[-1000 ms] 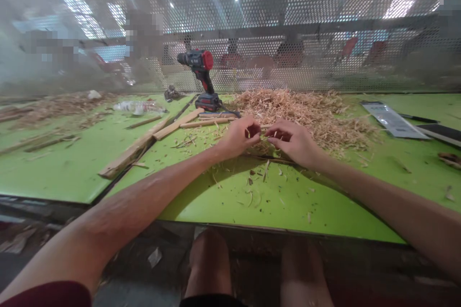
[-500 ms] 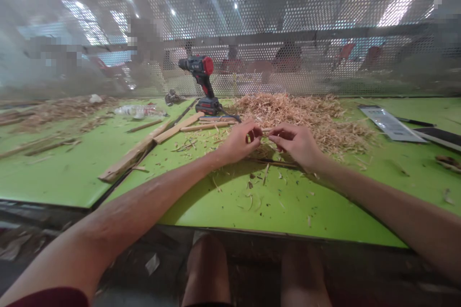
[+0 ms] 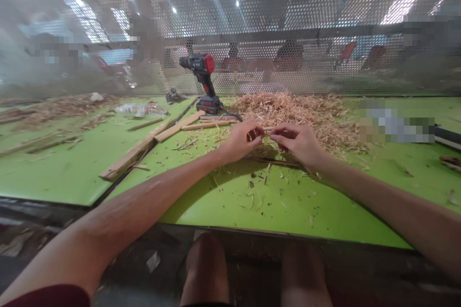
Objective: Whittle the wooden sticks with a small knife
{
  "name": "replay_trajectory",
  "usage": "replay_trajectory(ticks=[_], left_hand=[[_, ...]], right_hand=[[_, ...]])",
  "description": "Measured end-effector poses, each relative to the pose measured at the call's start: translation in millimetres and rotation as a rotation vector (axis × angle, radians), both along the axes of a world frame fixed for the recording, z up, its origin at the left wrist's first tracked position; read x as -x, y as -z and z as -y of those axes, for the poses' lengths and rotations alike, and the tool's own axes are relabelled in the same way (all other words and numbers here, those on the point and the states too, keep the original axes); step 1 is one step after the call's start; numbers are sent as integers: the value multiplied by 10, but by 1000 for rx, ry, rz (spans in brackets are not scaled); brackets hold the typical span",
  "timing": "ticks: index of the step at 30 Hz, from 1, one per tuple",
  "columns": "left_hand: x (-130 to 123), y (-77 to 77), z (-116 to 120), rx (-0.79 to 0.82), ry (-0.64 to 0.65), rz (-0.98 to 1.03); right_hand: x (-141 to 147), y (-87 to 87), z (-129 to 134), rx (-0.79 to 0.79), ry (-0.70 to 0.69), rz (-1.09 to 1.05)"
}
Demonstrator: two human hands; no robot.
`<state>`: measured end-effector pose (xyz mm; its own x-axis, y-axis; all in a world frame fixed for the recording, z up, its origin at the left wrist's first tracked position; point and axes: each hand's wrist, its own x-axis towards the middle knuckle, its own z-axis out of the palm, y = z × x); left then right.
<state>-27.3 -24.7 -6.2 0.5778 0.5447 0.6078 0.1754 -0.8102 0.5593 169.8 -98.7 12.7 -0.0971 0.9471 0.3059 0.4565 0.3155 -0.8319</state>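
My left hand (image 3: pixel 247 138) and my right hand (image 3: pixel 296 143) almost meet over the green table (image 3: pixel 230 204), just in front of a heap of wood shavings (image 3: pixel 288 105). Thumb and fingers are pinched together on both. A thin pale sliver shows between the fingertips, too small and too covered to name. Left of my left hand lies a slim wooden stick (image 3: pixel 207 125); whether it runs on under the hand is hidden. Beneath my hands a dark, narrow strip (image 3: pixel 275 162) rests on the tabletop among scattered chips.
A cordless drill (image 3: pixel 203 81) stands on its battery behind the sticks. Wooden strips (image 3: pixel 135 153) lie along the table seam. Farther left are a clear plastic bottle (image 3: pixel 139 109) and more shavings (image 3: pixel 61 111). Perforated metal mesh (image 3: pixel 266 24) rises behind the table.
Both hands keep the same pinched pose, with barely any movement of the fingers. The view has shifted very slightly.
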Motion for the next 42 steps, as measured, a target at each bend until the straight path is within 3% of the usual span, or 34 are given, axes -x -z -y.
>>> replay_trajectory(ticks=[13,24,32,42], left_hand=[[10,-14,16,38,-80,-10],[9,-33,36,1,-93,-24],[8,-24,41,-28,-61,-20],[16,-26,29,-53,-90,-52]], right_hand=[[34,-22,3,-103,-98,180],[15,11,0,-40,11,94],[28,9,-11,-104,28,191],[51,-10,17,-161,-53,285]])
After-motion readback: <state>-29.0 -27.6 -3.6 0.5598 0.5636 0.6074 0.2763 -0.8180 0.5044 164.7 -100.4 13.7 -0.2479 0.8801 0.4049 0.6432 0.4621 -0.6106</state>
